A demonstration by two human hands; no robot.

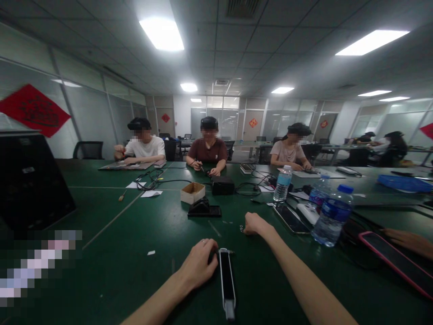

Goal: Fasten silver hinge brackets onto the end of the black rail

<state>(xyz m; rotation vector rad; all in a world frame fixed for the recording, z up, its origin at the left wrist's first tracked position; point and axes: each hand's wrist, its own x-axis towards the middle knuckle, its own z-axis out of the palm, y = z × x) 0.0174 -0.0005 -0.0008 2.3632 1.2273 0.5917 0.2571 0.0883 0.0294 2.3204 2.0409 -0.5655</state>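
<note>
- Head view, left hand (199, 265): is lying against the top end of a black-and-white handheld device (227, 282), its fingers (212, 253) curled, pressed together and touching that end; whether they are pinching it cannot be told.
- Device: is lying on the green table (101, 289) just right of the left fingers, its long axis running straight away from the person, its grey tip pointing back toward the person.
- Right hand (257, 224): is resting beyond the device and to its right, knuckles up, fingers folded under, tips hidden. Small metal bits (241, 229) are lying just left of them.
- Nearer hand: the left is touching the device, while the right is staying well apart.
- Ahead of the fingers: a black stand (204, 209) and a cardboard box (192, 192) are sitting on the table.
- Right of the right fingers: a phone (291, 219) and a water bottle (333, 217) are standing close by; a co-worker's hand (409, 241) is resting beyond them, near a pink-edged phone (395, 262).
</note>
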